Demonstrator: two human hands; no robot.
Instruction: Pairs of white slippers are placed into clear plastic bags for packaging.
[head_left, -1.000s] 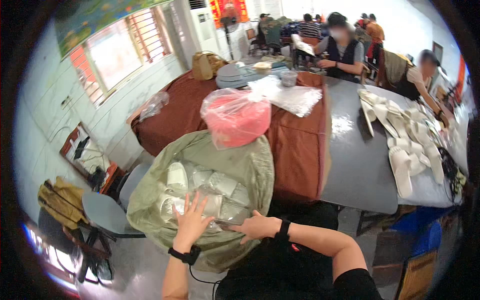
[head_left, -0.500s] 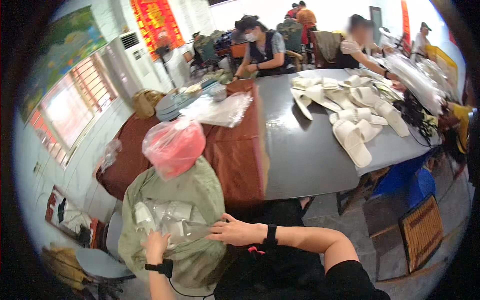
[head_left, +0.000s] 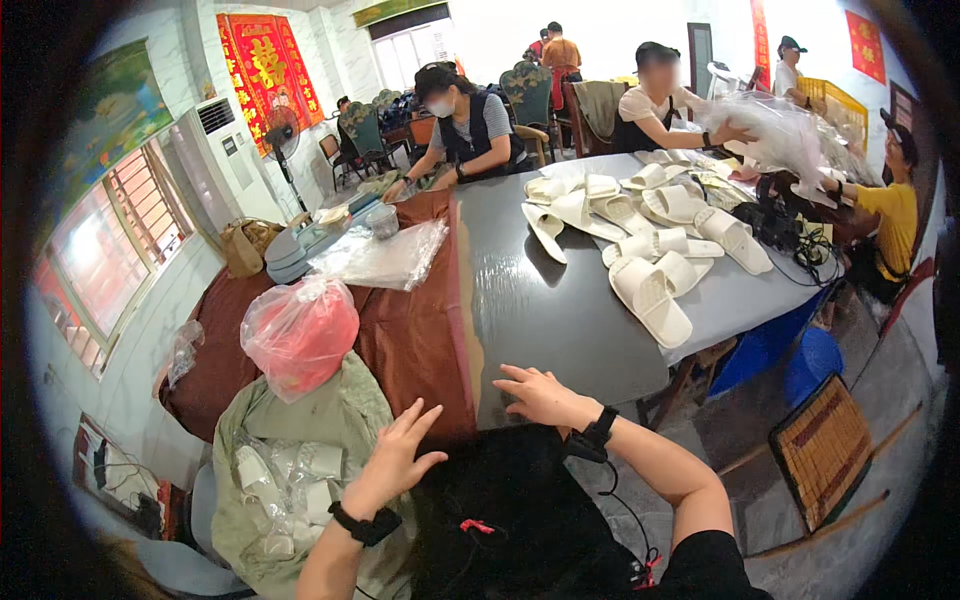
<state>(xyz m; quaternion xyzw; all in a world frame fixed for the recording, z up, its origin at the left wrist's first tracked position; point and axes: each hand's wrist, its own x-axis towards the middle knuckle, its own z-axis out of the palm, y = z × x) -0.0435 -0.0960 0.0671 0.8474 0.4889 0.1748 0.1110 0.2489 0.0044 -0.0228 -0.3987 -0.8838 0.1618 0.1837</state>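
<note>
My left hand (head_left: pixel 395 462) is raised with fingers apart, between the green sack and the table edge, holding nothing. Over the near edge of the grey table (head_left: pixel 530 325) hovers my right hand (head_left: pixel 548 397), its fingers spread and nothing in them. Beside my left forearm, the open green cloth sack (head_left: pixel 350 405) bears white slippers (head_left: pixel 262 478) in clear plastic bags. A knotted clear bag with pinkish-red contents (head_left: pixel 302 335) rests behind the sack's mouth. Loose cream slippers (head_left: pixel 650 300) lie in a pile on the table's right half.
A brown cloth (head_left: pixel 405 340) covers the table's left part, with flat clear plastic bags (head_left: pixel 385 252) on it. Two co-workers sit across the table; one on the right handles a bundle of clear plastic (head_left: pixel 765 130). A wooden-slatted chair (head_left: pixel 830 455) stands at right.
Both hands have left the bagged slippers in the sack and moved up and right toward the table. The view has shifted, and the far co-worker's plastic bundle is lifted.
</note>
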